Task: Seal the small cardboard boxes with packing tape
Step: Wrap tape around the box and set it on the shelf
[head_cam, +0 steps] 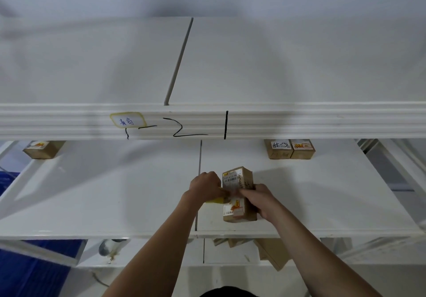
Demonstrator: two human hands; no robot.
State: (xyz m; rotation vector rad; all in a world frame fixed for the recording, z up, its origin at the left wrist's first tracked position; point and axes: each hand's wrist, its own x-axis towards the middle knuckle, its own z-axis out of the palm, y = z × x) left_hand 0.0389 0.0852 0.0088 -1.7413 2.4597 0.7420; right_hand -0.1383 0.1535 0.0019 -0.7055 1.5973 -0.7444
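White shelf [115,193], brown labelled cardboard box [238,195], both hands gripping it

Two hands work at the middle shelf [115,193]: the left hand [205,187] and the right hand [258,198]. Four small boxes sit on that shelf: one box [238,195] held between the hands, two boxes touching side by side beyond the right hand, the labelled one [278,149] and its neighbour [302,149], and one box [43,149] far off beyond the left hand. One yellow tape roll [215,199] shows under the left hand. Several cardboard pieces [272,253] lie below the hands; their number cannot be told. Three shelves show.
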